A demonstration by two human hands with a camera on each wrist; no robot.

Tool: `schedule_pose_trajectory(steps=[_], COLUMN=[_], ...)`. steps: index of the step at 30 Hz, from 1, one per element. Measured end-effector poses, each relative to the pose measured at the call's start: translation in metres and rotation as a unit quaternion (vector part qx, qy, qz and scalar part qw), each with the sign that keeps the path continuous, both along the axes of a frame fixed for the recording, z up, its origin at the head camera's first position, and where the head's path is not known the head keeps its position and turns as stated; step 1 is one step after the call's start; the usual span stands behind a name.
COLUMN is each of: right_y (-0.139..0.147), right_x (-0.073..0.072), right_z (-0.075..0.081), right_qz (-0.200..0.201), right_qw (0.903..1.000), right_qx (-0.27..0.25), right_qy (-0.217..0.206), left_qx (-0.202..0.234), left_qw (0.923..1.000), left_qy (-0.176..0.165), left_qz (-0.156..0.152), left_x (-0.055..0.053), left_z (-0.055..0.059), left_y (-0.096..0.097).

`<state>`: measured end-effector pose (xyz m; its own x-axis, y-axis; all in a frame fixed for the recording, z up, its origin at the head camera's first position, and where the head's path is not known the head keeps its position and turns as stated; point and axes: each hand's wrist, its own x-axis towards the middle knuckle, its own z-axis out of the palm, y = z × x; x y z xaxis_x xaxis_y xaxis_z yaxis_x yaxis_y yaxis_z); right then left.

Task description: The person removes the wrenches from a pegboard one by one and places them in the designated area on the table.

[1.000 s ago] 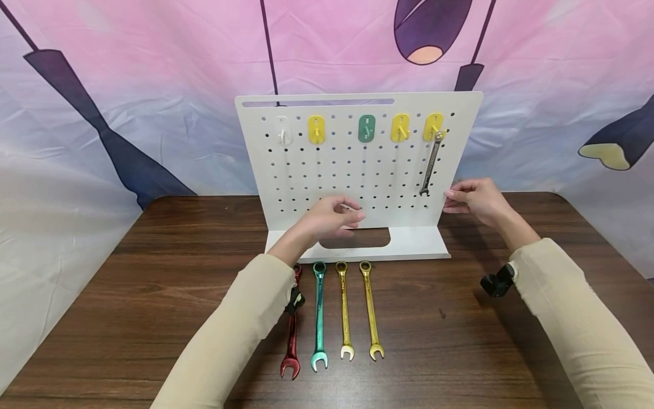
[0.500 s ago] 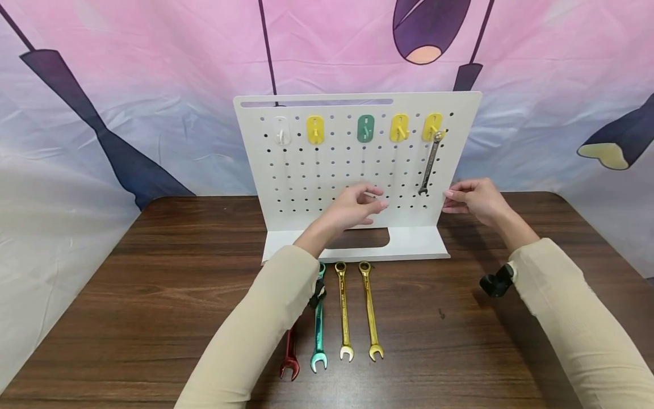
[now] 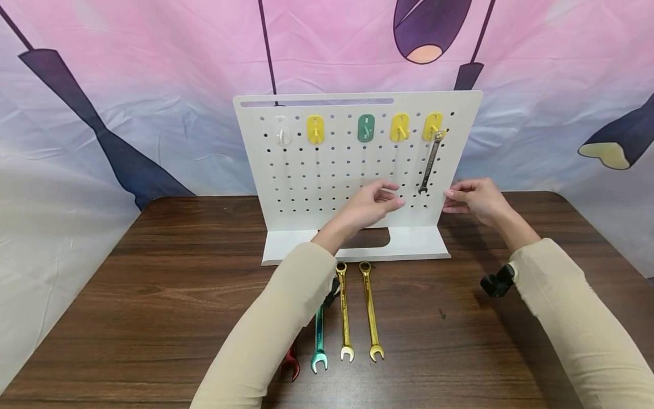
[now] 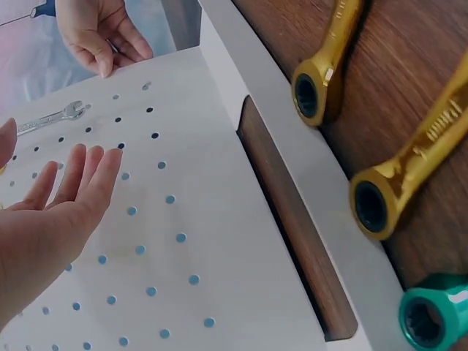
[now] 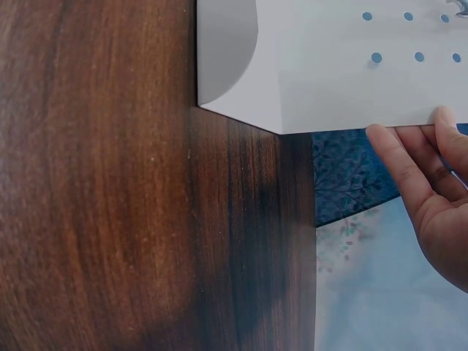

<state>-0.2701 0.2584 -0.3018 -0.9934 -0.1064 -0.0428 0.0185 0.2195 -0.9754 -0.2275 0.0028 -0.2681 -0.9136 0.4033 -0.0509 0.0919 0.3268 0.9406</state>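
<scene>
A white pegboard (image 3: 327,199) stands on the table, with a silver combination wrench (image 3: 430,165) hanging from its rightmost yellow hook (image 3: 432,126). My left hand (image 3: 370,205) is in front of the lower board, fingers loosely spread and holding nothing, left of the silver wrench's lower end. At the board's right edge, my right hand (image 3: 475,199) pinches it, thumb on the front side. In front of the board lie two gold wrenches (image 3: 344,312), a green wrench (image 3: 319,338) and a red wrench (image 3: 291,363). My left sleeve hides most of the red one.
Along the top of the board sit a white hook (image 3: 281,130), more yellow hooks (image 3: 315,129) and a green hook (image 3: 365,128). A flat base with a cutout (image 3: 375,237) juts forward. Behind the wooden table (image 3: 168,272) hangs a printed cloth (image 3: 179,74).
My left hand has moved right and slightly up across the board's front, its forearm now covering more of the red and green wrenches. The right hand stays at the board's edge.
</scene>
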Motion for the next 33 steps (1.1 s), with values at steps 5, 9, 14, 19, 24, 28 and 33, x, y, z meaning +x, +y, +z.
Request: schedule_pose_trajectory(steps=[5, 9, 14, 19, 24, 28, 33], right_y=[0.000, 0.000, -0.001, -0.001, -0.002, -0.002, -0.001], right_x=[0.000, 0.000, 0.000, 0.001, 0.001, 0.001, 0.001], right_z=[0.000, 0.001, 0.001, 0.001, 0.002, 0.003, 0.003], right_qz=[0.000, 0.002, 0.002, 0.002, 0.001, 0.000, 0.001], right_qw=[1.0000, 1.0000, 0.9999, 0.9998, 0.9998, 0.9998, 0.9999], right_qx=[-0.006, -0.002, 0.009, 0.017, 0.020, 0.018, 0.015], right_qy=[0.002, 0.005, 0.008, 0.008, 0.008, 0.005, 0.002], left_qx=[-0.015, -0.008, 0.002, 0.000, -0.013, -0.019, -0.011], left_qw=[0.9996, 0.9996, 0.9995, 0.9994, 0.9987, 0.9982, 0.9988], left_qy=[0.023, 0.028, 0.031, 0.035, 0.049, 0.055, 0.045], left_qz=[0.002, -0.003, -0.005, -0.002, -0.003, -0.009, -0.017], left_x=[0.000, -0.002, -0.003, -0.004, -0.005, -0.006, -0.007], left_z=[0.003, 0.007, 0.012, 0.016, 0.020, 0.023, 0.023], left_y=[0.010, 0.018, 0.026, 0.032, 0.036, 0.039, 0.040])
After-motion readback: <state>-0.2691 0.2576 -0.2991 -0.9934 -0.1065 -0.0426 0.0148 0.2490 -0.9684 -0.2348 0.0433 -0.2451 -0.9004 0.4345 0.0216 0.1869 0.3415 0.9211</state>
